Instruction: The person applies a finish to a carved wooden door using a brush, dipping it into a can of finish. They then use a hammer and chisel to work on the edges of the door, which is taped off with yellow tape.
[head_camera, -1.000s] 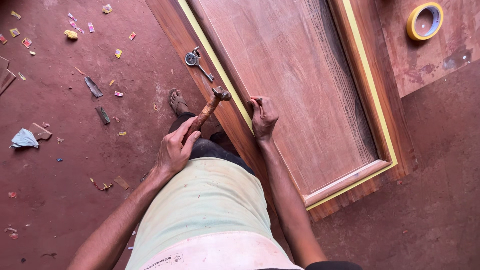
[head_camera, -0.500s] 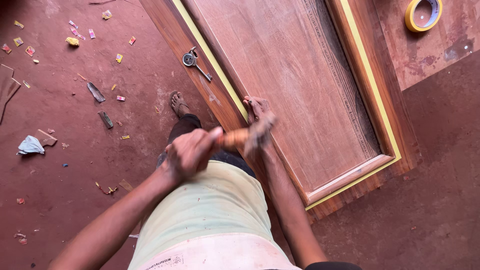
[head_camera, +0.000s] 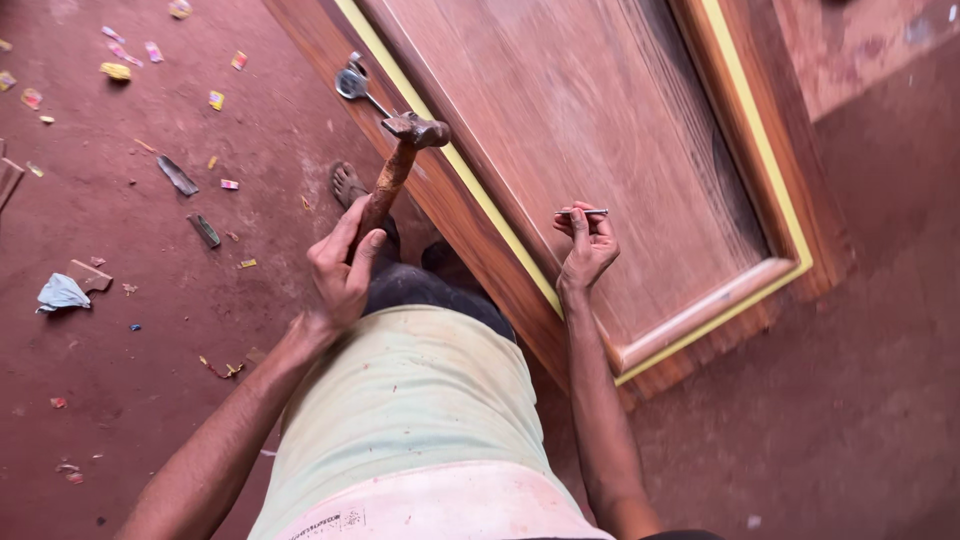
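Note:
My left hand (head_camera: 343, 265) grips the wooden handle of a rusty hammer (head_camera: 400, 165), its head raised beside the door's near edge. Between the fingertips of my right hand (head_camera: 587, 250) is a thin metal nail (head_camera: 583, 212), held level over the door panel. A large brown wooden door (head_camera: 600, 130) lies flat on the floor, with yellow tape (head_camera: 500, 225) running along its inner frame. I stand at its near edge, one foot (head_camera: 348, 185) showing beside the frame.
A small round metal tool (head_camera: 352, 82) rests on the door frame at the far end. Scraps of paper, wood chips and a crumpled white piece (head_camera: 62, 293) are scattered over the reddish floor to the left. Bare floor lies to the right.
The hammer, swung down at the door edge half a second ago, is lifted again. My right hand has risen off the frame and now holds a nail level.

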